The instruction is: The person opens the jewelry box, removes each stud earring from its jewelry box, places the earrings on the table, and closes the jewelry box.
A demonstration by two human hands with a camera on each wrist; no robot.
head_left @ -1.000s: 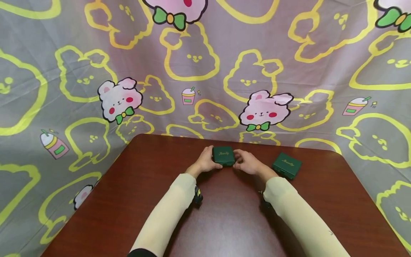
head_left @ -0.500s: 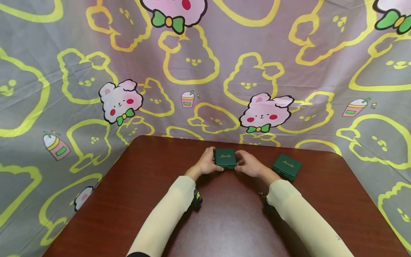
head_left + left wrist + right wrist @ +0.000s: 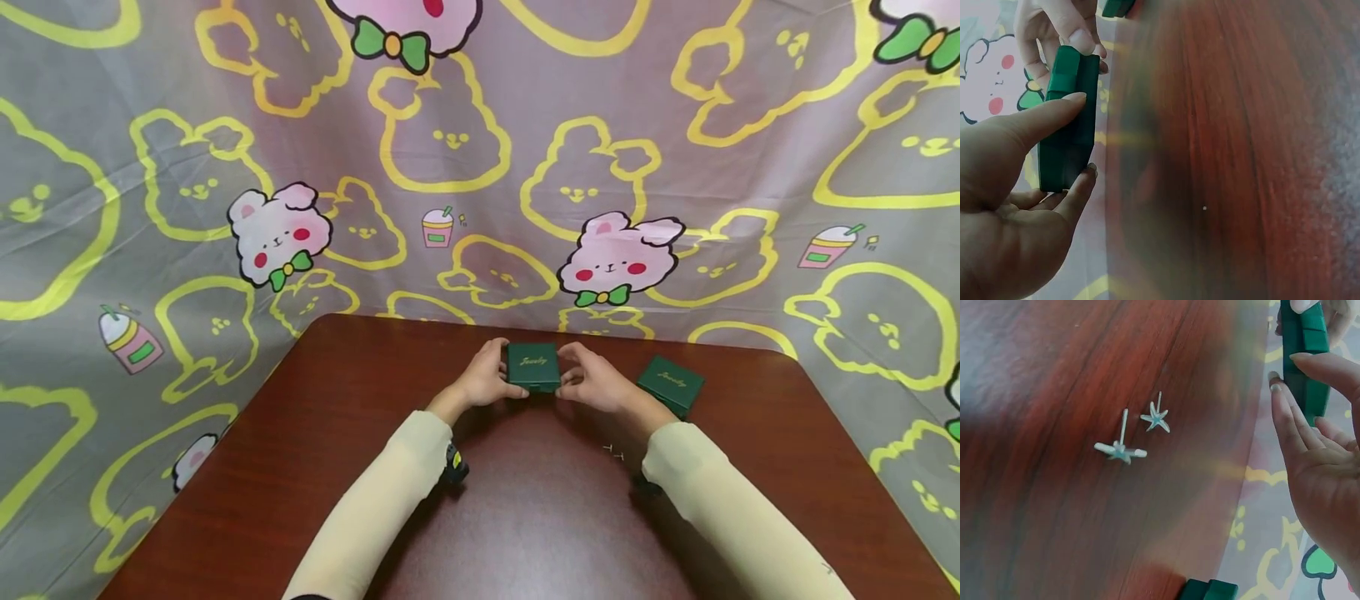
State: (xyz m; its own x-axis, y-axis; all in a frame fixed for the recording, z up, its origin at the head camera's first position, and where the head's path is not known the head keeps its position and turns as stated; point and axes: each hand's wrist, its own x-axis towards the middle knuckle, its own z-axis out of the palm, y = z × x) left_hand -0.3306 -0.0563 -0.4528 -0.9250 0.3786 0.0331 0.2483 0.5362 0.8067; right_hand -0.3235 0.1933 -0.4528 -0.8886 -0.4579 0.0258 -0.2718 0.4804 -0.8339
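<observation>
A dark green jewelry box (image 3: pixel 533 367) with gold lettering is held closed between both hands near the far side of the table. My left hand (image 3: pixel 483 377) grips its left end, and the thumb presses the front face in the left wrist view. At the opposite end, my right hand (image 3: pixel 596 382) holds the box with its thumb on the front; fingers reach under it in the right wrist view. Two starfish-shaped stud earrings (image 3: pixel 1120 452) lie on the tabletop close to my right wrist.
A second green jewelry box (image 3: pixel 672 383) stands closed on the brown wooden table (image 3: pixel 360 400), to the right and partly behind my right forearm. A cartoon-patterned curtain (image 3: pixel 465 125) hangs beyond the table's far and side edges.
Both hands have shifted slightly rightward with the box, which now appears a little larger. My right forearm has moved right, uncovering the earrings. The second box stays put.
</observation>
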